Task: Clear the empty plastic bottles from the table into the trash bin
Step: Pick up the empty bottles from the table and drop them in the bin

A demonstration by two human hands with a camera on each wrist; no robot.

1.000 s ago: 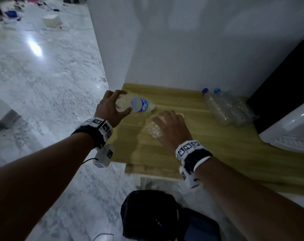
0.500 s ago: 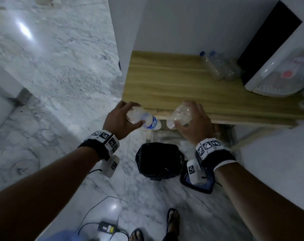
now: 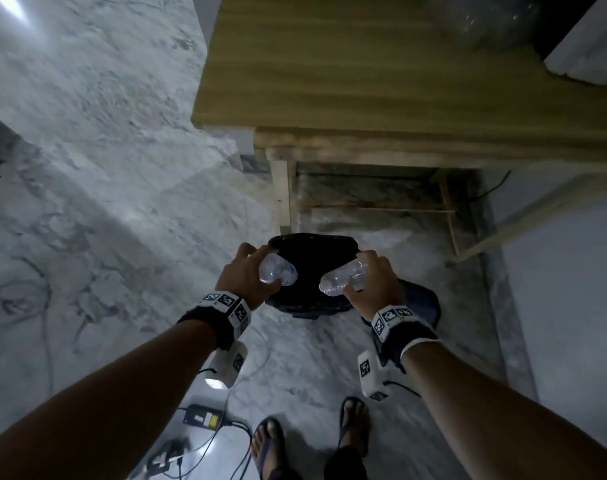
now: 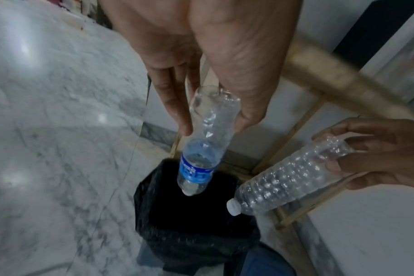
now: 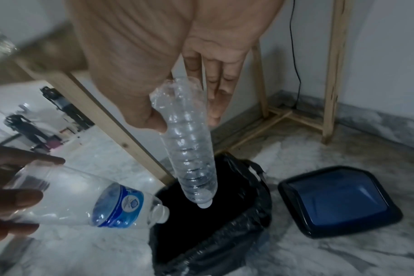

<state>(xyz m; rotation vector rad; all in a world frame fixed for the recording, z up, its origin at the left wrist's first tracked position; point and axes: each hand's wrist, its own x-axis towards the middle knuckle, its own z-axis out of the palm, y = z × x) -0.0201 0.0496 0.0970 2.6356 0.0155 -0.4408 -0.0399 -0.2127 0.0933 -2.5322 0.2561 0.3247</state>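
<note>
My left hand point(image 3: 252, 271) grips a clear bottle with a blue label point(image 3: 278, 270), neck pointing down. In the left wrist view this blue-labelled bottle point(image 4: 201, 149) hangs just above the black-lined trash bin point(image 4: 196, 224), held between thumb and fingers. My right hand point(image 3: 371, 280) grips a ribbed clear bottle point(image 3: 343, 277) with a white cap. In the right wrist view that ribbed bottle point(image 5: 189, 145) points cap-down into the trash bin point(image 5: 225, 214). Both hands hover side by side over the bin point(image 3: 312, 242) on the floor.
The wooden table point(image 3: 330, 81) stands beyond the bin, with more clear bottles point(image 3: 496, 26) blurred at its far right beside a white appliance point(image 3: 589, 57). The blue bin lid point(image 5: 338, 199) lies right of the bin. Cables and a power adapter point(image 3: 201, 415) lie near my sandalled feet point(image 3: 271, 441).
Both hands have carried their bottles from the table's front edge down to just above the bin and tipped them neck-down. The head view has swung down toward the floor.
</note>
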